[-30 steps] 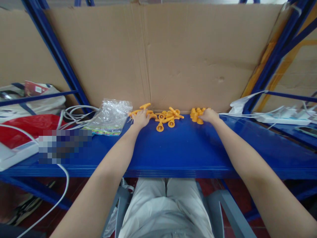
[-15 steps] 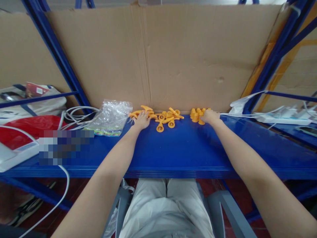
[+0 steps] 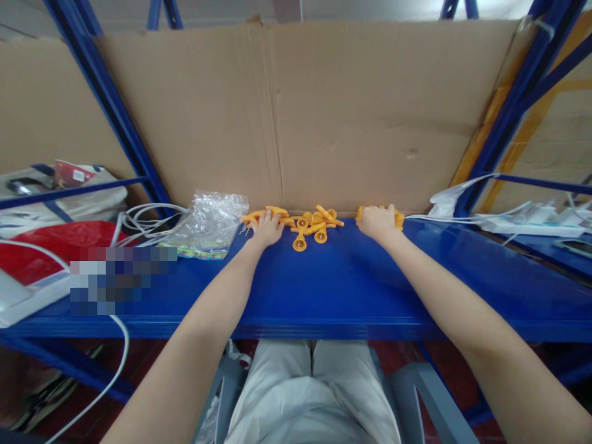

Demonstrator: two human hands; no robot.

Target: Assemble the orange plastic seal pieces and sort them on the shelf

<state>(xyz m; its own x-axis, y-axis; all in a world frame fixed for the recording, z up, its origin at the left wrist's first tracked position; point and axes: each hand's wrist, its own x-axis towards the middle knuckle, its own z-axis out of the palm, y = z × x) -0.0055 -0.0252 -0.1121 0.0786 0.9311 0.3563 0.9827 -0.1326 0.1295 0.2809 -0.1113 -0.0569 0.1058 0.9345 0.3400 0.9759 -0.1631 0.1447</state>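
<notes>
On the blue tabletop point(image 3: 314, 290), my left hand point(image 3: 268, 229) lies with fingers spread over a pile of orange T-shaped corkscrew handles point(image 3: 275, 210). Thin metal spirals show at the pile's left side. To the right of that hand is a loose heap of orange corkscrew pieces with round, flared ends point(image 3: 300, 244) and slim stems. Further right, my right hand point(image 3: 377, 221) covers a cluster of small orange cups point(image 3: 399, 219), its fingers curled around them. Most of the cups are hidden beneath the hand.
A tall cardboard panel point(image 3: 346, 111) rises behind the pieces. At left are a clear plastic bag point(image 3: 215, 216), coiled white cables point(image 3: 148, 216) and a red bag point(image 3: 92, 233). A white power strip point(image 3: 531, 222) and a phone point(image 3: 573, 246) lie at right.
My right hand has moved left, from the right side of the orange cups to on top of them. The left hand stays on the handles, with its fingers slightly shifted.
</notes>
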